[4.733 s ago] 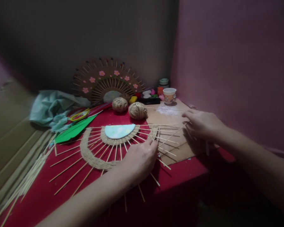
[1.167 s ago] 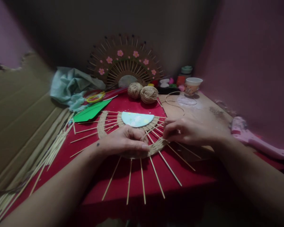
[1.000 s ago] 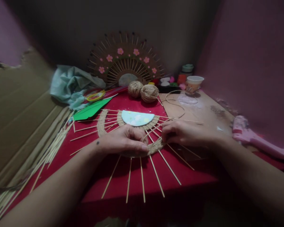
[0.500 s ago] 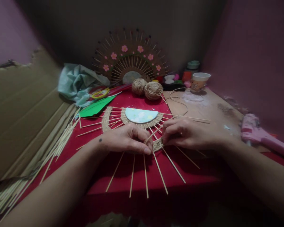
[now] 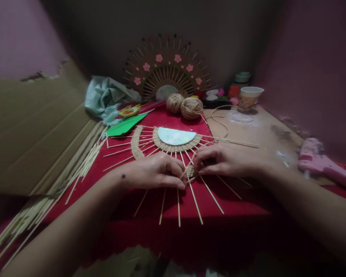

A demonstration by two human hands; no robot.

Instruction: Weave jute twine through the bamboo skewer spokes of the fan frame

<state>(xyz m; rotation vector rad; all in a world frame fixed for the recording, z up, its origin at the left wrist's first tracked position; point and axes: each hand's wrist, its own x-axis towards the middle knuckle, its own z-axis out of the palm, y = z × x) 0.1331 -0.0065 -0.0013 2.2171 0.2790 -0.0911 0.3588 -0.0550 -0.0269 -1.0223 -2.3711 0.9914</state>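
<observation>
A half-round woven fan (image 5: 137, 142) lies on the red cloth, its thin sticks spreading from a pale blue half-disc (image 5: 176, 135) edged with twine. My left hand (image 5: 168, 171) is closed at the outer woven band, thumb and fingers pinching the jute twine (image 5: 185, 171). Just right of it, my right hand (image 5: 212, 159) is closed on the same woven band, fingertips at the sticks. Between the two hands a short piece of the band shows. The twine runs up past my right hand toward two twine balls (image 5: 192, 108). Both palms hide part of the band.
A finished-looking fan with pink flowers (image 5: 167, 69) stands at the back. Around it are a cloth (image 5: 103, 98), yellow-handled scissors (image 5: 130, 110), a green sheet (image 5: 128, 125) and a paper cup (image 5: 250, 98). Loose sticks (image 5: 83, 165) lie left; a pink glue gun (image 5: 320, 161) lies right.
The camera view has shifted, so the scene sits slightly further right. My right hand has moved slightly closer to my left along the band; both stay closed.
</observation>
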